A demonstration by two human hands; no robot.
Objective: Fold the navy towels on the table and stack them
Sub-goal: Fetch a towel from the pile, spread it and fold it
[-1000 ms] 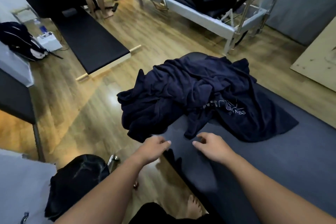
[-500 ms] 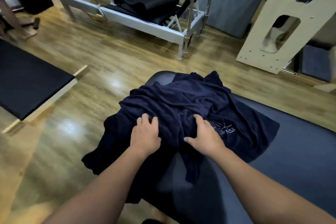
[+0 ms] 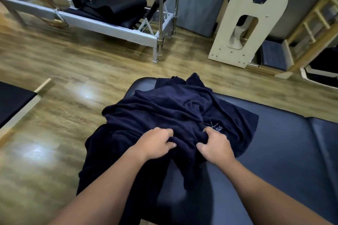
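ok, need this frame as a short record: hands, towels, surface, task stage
left hand: fingers curled into the navy towels, gripping a fold
right hand: grips the cloth just below the pale embroidered logo
towels: unfolded heap, bunched; the left part hangs over the edge of the table
table: dark padded top, bare to the right
stack: none visible
stage: first fold not yet made
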